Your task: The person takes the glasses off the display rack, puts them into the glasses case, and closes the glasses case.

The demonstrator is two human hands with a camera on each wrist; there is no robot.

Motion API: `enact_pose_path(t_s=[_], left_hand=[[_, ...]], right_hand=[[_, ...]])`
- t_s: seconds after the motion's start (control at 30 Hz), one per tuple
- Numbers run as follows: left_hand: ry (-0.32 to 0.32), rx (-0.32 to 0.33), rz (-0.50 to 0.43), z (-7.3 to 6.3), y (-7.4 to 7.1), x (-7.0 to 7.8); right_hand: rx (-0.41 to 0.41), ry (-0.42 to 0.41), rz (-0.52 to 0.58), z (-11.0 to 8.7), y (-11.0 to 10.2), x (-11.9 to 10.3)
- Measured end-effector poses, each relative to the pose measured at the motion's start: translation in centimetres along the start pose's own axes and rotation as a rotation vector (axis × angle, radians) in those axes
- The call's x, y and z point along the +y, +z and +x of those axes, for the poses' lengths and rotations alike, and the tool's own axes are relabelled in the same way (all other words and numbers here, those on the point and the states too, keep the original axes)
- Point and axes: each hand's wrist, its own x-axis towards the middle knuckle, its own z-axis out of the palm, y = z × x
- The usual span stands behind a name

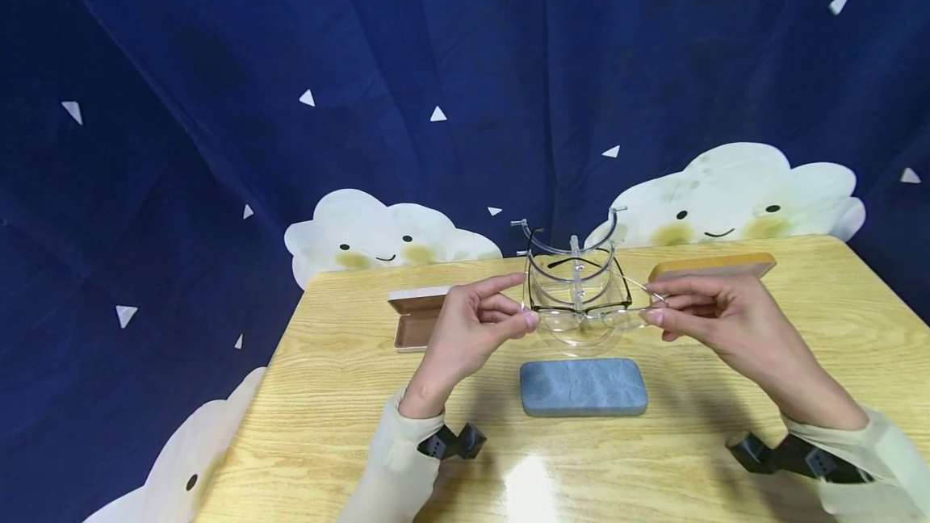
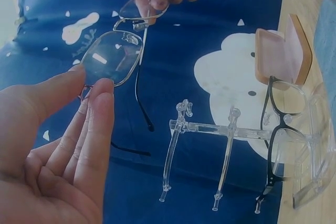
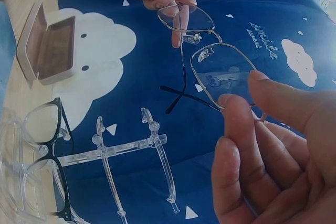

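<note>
In the head view, a clear stand with curved tiers rises from a wood-grain surface. In front of the stand, on the person's side, the thin-rimmed glasses are held up by both hands. The left hand pinches their left end, and the right hand pinches their right end. A pair of black-framed glasses sits on the stand, partly overlapped here by the thin-rimmed pair. Nearer the person than the stand lies a closed blue case. To the left of the stand is an open white case, partly hidden by the left hand; to its right, an orange-edged case. Behind the stand hangs a dark blue curtain with clouds and white triangles.

In the left wrist view, the left thumb and fingers close on the outer corner of one lens, apart from the stand. The orange-edged case beyond the stand shows open.

In the right wrist view, the right thumb and fingers grip the opposite outer corner, also apart from the stand. The thin-rimmed pair's temples are unfolded, their dark tips crossing in this view. The black-framed pair rests low on the stand.
</note>
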Motion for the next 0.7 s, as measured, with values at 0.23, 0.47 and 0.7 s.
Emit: enact_pose_path(t_s=[0.23,0.47,0.7], left_hand=[[0.002,0.006,0.012,-0.06,-0.01,0.13],[-0.005,0.012,0.022,-0.04,-0.07,0.06],[-0.007,0.010,0.014,-0.09,-0.15,0.02]], right_hand=[[0.006,-0.025,0.010,-0.01,0.09,-0.05],[0.011,-0.050,-0.005,-0.04,0.17,-0.07],[0.013,-0.073,-0.017,-0.04,0.27,-0.07]])
